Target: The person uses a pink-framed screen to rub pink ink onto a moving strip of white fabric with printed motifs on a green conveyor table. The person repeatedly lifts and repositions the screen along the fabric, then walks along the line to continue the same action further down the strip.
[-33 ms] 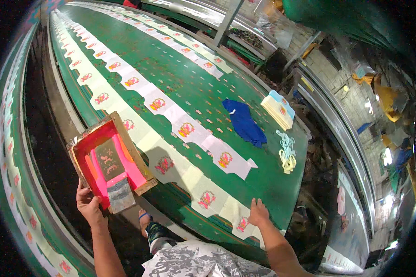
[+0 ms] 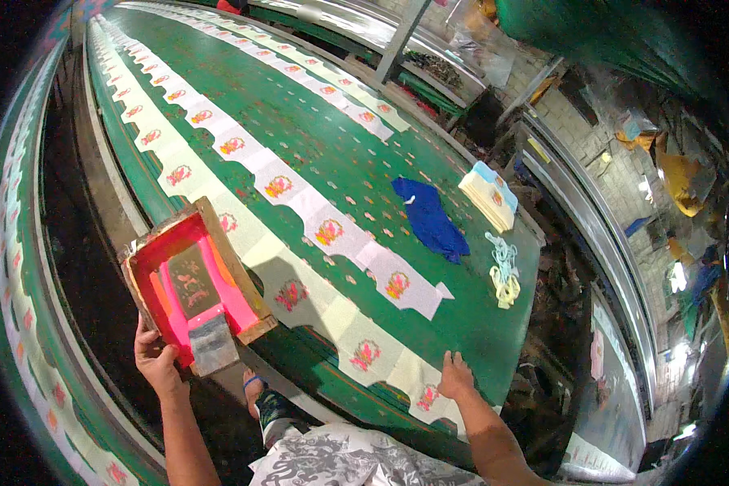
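My left hand (image 2: 155, 360) grips the near left corner of a wooden screen-printing frame (image 2: 233, 274), held tilted over the table's left edge. Pink ink coats the inside around a dark mesh panel (image 2: 190, 279). A grey, flat squeegee blade (image 2: 213, 347) leans in its near end. My right hand (image 2: 457, 377) rests with fingers stretched out, holding nothing, at the near end of a cream strip of fabric pieces (image 2: 332, 324). Pink-and-yellow figures are printed along this strip. Beside it runs a white strip of fabric pieces (image 2: 304, 202) with similar prints.
On the long green table (image 2: 364, 190) lie a blue cloth (image 2: 431, 220), a folded stack of cream and light-blue cloths (image 2: 490, 196) and tangled pale strips (image 2: 504, 269). Another printed strip (image 2: 28, 320) covers a table at left. Metal rails (image 2: 595, 190) curve along the right.
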A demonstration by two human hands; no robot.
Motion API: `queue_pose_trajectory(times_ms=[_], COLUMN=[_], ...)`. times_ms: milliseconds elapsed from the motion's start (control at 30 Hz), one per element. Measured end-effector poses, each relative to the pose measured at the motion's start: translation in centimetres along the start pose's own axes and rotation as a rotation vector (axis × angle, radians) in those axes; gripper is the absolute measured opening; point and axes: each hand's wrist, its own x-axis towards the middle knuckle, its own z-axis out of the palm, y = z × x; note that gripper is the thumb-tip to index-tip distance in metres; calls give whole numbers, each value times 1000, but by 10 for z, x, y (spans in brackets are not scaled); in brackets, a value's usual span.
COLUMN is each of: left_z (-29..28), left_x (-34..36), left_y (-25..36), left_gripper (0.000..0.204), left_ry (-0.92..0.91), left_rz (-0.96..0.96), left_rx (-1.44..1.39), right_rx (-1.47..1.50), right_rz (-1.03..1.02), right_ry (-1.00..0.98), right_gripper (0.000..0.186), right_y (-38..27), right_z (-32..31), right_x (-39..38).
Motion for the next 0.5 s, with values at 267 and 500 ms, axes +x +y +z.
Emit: queue_pose_trajectory(times_ms=[267,500], left_z=[34,65], left_x=[96,135], left_y=[-31,-7], left_gripper=[39,36], left_ry=[2,-134], left_rz=[-177,-182], left_rx=[108,117], right_rx=[172,250], right_rz=[8,116], right_ry=[-72,-143], right_gripper=[95,95], right_y=[17,8], right_z=[1,-6], right_x=[17,20])
